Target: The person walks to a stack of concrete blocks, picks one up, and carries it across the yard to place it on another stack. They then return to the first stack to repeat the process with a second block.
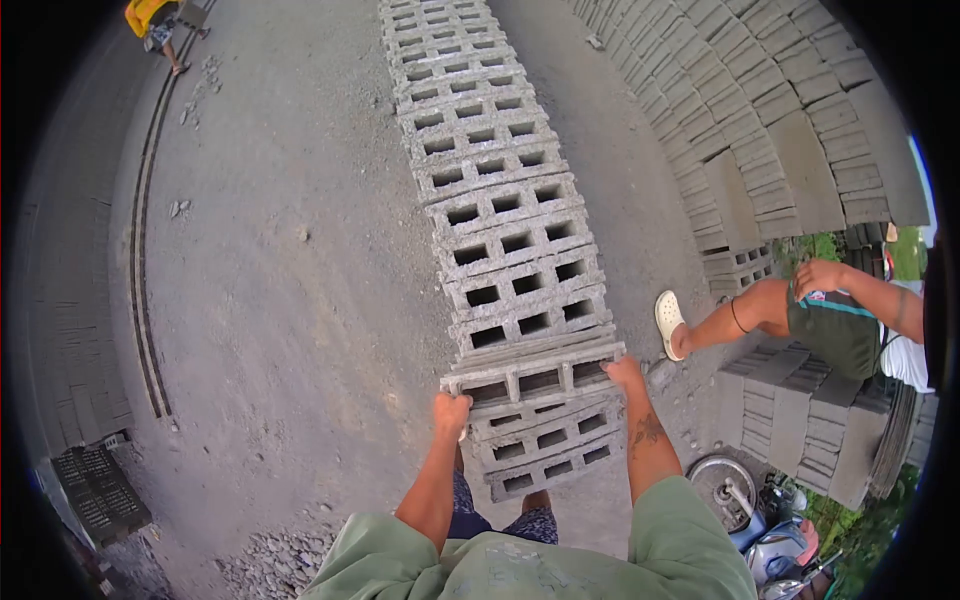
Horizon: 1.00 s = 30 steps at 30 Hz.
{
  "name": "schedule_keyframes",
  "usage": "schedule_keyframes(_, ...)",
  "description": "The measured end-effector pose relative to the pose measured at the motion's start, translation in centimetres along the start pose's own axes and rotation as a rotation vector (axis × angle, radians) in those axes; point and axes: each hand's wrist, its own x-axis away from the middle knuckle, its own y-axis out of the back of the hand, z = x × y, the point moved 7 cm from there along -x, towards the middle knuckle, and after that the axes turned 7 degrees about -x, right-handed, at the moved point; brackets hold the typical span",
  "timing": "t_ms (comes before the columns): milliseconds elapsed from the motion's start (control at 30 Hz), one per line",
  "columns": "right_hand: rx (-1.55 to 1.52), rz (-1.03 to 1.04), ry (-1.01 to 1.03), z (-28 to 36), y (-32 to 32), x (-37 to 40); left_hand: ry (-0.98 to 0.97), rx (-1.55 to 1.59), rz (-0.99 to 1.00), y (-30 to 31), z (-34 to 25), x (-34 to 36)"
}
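A grey hollow concrete block point(513, 386) with three rectangular openings spans the space between my hands, at the near end of a long row. My left hand point(452, 415) is closed around its left end. At the opposite end, my right hand point(625, 370) grips the upper right corner. Beyond it, the row of similar hollow blocks point(494, 248) runs away from me, packed side by side with openings facing up. Several more blocks point(530, 446) show below the held one, close in front of my legs.
Tall stacks of blocks point(765, 175) line the right side. A person in a cream clog point(668, 315) stands there, near a lower block stack point(775, 400) and a motorcycle point(725, 490). Rails point(140, 270) run along the left; another person point(155, 25) is at far left. Gravel point(275, 565) lies lower left.
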Motion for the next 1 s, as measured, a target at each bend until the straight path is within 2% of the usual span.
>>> schedule_keyframes(67, 0.046, 0.107, 0.025, 1.8, 0.6, -0.1, -0.058, -0.016, 0.023, 1.7, -3.5, 0.4)
schedule_keyframes(100, 0.039, 0.121, -0.028, 1.9, 0.8, 0.3, -0.093, 0.011, -0.004, 2.2, -4.6, -0.3)
schedule_keyframes(167, 0.046, 0.049, 0.02, 3.3, 1.2, 1.1, -0.158, -0.264, 0.002, 2.5, -6.3, -2.1)
schedule_keyframes(233, 0.078, -0.022, -0.01, 1.5, 0.3, 2.4, -0.207, -0.249, -0.02, 2.8, -7.0, -3.3)
schedule_keyframes(300, 0.078, -0.056, 0.012, -1.2, -2.5, 0.6, -0.253, -0.232, 0.018, 3.0, -7.5, -3.6)
schedule_keyframes(333, 0.082, -0.078, 0.019, -0.9, -2.5, 0.3, -0.259, -0.227, 0.018, 2.7, -6.6, -4.3)
schedule_keyframes(400, 0.082, -0.109, -0.038, 0.2, -1.6, 1.1, -0.205, -0.027, 0.11, 1.6, -4.0, -5.2)
schedule_keyframes(467, 0.093, -0.114, -0.098, 1.6, -1.5, 2.4, -0.172, -0.059, 0.08, 2.2, -2.0, -4.3)
schedule_keyframes(567, 0.058, -0.157, -0.043, 2.8, -2.4, 2.4, -0.082, -0.052, 0.023, 4.5, -1.2, -2.0)
schedule_keyframes(667, 0.061, -0.239, -0.047, 2.7, -3.1, 2.4, -0.015, -0.053, 0.108, 4.3, 0.3, -2.3)
schedule_keyframes(733, 0.09, -0.2, 0.062, 2.6, -3.5, 2.3, -0.038, 0.225, 0.235, 2.4, 2.1, -3.9)
schedule_keyframes(767, 0.097, -0.2, 0.054, 3.0, -2.6, 3.1, -0.032, 0.225, 0.244, 2.6, 2.3, -3.9)
schedule_keyframes(833, -0.34, 0.027, -0.137, 5.2, -0.9, 5.8, -0.023, 0.196, 0.358, 2.9, 0.9, -3.6)
schedule_keyframes(933, -0.449, 0.162, -0.141, 0.1, -4.9, 0.0, 0.021, 0.225, 0.355, 2.5, 1.7, -5.1)
schedule_keyframes(967, -0.489, 0.197, -0.071, 4.9, -2.1, 3.5, 0.042, 0.223, 0.358, 2.8, 1.0, -5.2)
schedule_keyframes(1000, -0.415, 0.143, -0.209, 0.7, -4.2, 0.7, 0.063, 0.235, 0.429, 2.7, 0.7, -5.1)
